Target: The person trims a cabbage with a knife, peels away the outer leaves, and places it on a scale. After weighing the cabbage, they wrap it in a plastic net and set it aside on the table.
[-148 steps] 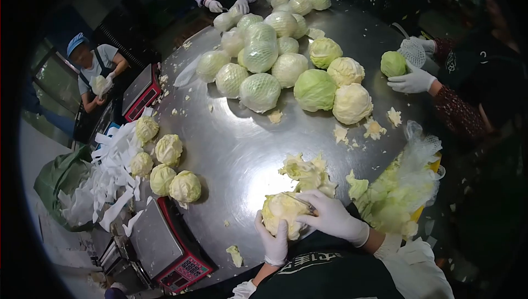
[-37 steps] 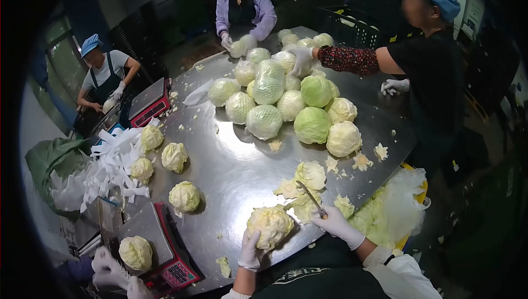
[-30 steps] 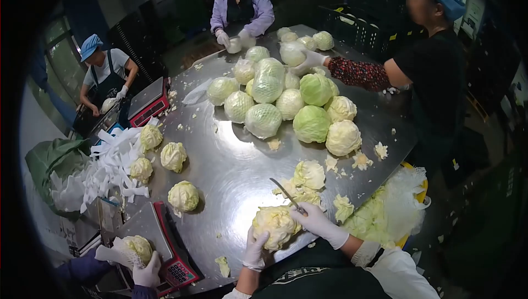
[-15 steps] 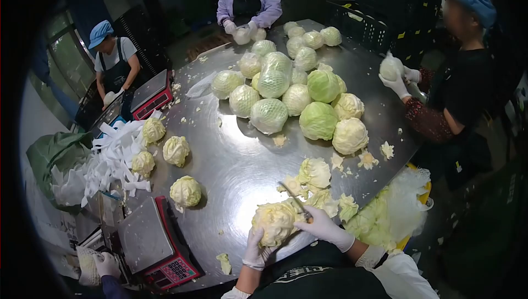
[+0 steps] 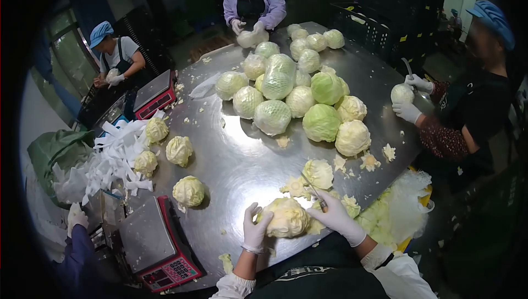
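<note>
A pale, partly trimmed cabbage [image 5: 287, 217] rests on the steel table [image 5: 231, 172] near its front edge. My left hand [image 5: 255, 227], in a white glove, is at the cabbage's left side with fingers apart. On the right, my gloved right hand [image 5: 336, 216] is closed around the handle of a knife [image 5: 316, 192], whose blade points up and left over loose leaves. Cut leaves [image 5: 318, 174] lie just behind the cabbage.
Wrapped and bare cabbages [image 5: 273, 116] fill the table's middle. Single cabbages [image 5: 188, 191], foam nets [image 5: 118, 153] and a red scale [image 5: 148, 238] are at left. A leaf bin [image 5: 393, 205] is at right. Several co-workers stand around; one's sleeve [image 5: 82, 252] is at lower left.
My left hand has loosened from the cabbage, which now lies on the table. The knife has moved off the cabbage to the right. The right co-worker now holds up a knife; the lower-left co-worker's hand has moved up.
</note>
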`<control>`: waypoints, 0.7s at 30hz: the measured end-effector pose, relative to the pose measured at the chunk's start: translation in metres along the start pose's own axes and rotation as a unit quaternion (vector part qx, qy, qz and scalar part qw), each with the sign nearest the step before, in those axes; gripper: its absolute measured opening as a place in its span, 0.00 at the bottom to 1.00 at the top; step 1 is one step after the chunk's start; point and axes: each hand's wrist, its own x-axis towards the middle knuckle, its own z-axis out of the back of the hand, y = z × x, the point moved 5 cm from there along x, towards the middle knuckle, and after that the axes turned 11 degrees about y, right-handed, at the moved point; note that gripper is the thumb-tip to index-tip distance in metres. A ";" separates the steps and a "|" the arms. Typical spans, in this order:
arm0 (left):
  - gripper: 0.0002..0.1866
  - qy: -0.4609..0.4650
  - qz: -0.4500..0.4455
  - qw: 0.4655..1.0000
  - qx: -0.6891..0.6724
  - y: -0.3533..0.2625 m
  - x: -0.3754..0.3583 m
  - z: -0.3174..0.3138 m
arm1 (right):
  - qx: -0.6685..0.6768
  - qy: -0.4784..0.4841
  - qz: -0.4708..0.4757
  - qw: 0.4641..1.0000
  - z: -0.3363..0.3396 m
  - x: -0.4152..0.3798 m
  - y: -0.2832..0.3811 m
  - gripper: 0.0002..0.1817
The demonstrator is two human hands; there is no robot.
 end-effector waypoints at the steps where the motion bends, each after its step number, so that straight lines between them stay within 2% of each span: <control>1: 0.40 0.025 0.024 0.999 -0.029 -0.036 -0.005 -0.017 | -0.014 0.013 0.020 1.000 -0.004 0.002 0.006 0.35; 2: 0.40 0.027 0.026 0.999 -0.030 -0.036 -0.008 -0.023 | -0.015 0.012 0.017 1.000 -0.008 0.002 0.004 0.35; 4: 0.42 0.030 -0.025 0.998 0.058 -0.039 -0.012 -0.028 | 0.114 0.085 -0.042 0.989 -0.029 0.004 -0.015 0.37; 5: 0.46 0.032 -0.053 0.986 0.154 -0.024 -0.015 -0.025 | 0.096 0.025 0.005 0.995 -0.033 -0.002 -0.015 0.34; 6: 0.46 0.031 -0.053 0.986 0.153 -0.019 -0.020 -0.028 | 0.095 0.027 0.005 0.995 -0.033 -0.008 -0.010 0.34; 8: 0.48 0.066 -0.100 0.988 0.094 -0.022 -0.030 -0.041 | 0.013 0.051 -0.054 0.997 -0.033 -0.027 0.006 0.28; 9: 0.48 0.066 -0.098 0.988 0.095 -0.029 -0.030 -0.041 | -0.019 0.021 0.015 0.999 -0.033 -0.035 0.017 0.22; 10: 0.46 0.075 -0.065 0.995 0.029 -0.038 -0.025 -0.042 | -0.019 0.022 0.013 0.999 -0.031 -0.038 0.018 0.22; 11: 0.43 0.084 -0.029 0.995 -0.038 -0.039 -0.023 -0.043 | 0.062 0.093 -0.077 0.991 -0.034 -0.042 0.008 0.22; 13: 0.41 0.081 -0.029 0.996 -0.002 -0.028 -0.019 -0.041 | 0.141 0.164 -0.169 0.962 -0.039 -0.050 -0.006 0.22; 14: 0.39 0.078 -0.032 0.996 0.036 -0.024 -0.017 -0.040 | 0.105 0.119 -0.133 0.978 -0.035 -0.047 -0.009 0.21; 16: 0.39 0.059 -0.039 0.997 0.030 -0.022 -0.017 -0.042 | 0.033 0.027 -0.056 0.998 -0.027 -0.044 -0.007 0.21; 17: 0.38 0.041 -0.050 0.998 0.024 -0.023 -0.016 -0.042 | -0.032 0.010 -0.014 0.999 -0.026 -0.043 -0.002 0.25; 18: 0.38 0.041 -0.051 0.998 0.025 -0.023 -0.016 -0.044 | -0.032 0.010 -0.014 0.999 -0.028 -0.042 -0.002 0.25; 20: 0.38 0.017 -0.064 0.995 0.070 -0.026 -0.017 -0.044 | -0.109 0.004 0.067 0.992 -0.037 -0.040 0.007 0.30; 21: 0.38 0.018 -0.066 0.995 0.070 -0.028 -0.016 -0.046 | -0.110 0.003 0.068 0.992 -0.042 -0.041 0.008 0.30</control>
